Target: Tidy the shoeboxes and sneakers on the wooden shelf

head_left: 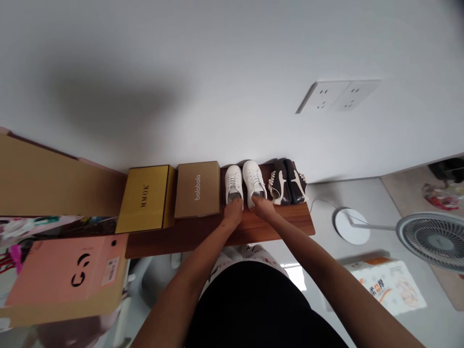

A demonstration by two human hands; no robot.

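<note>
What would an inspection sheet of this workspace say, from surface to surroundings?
Surface: wooden shelf along the wall.
Things in hand: left white shoe and right white shoe, side by side, toes toward the wall.
Clutter: MMOK box, balabala box and dark shoes share the shelf.
Hands: left hand and right hand each grip a white shoe's heel.
Cables: thin cable near the fan.
Surroundings: sockets, nothing plugged in; pink box; white pack.

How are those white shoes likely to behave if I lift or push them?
The white shoes are probably fairly light, being low-cut with open tops. They're unlikely to roll, since both sit upright on the wooden board. Pushed, they may slide separately, as nothing visible joins them.
</note>
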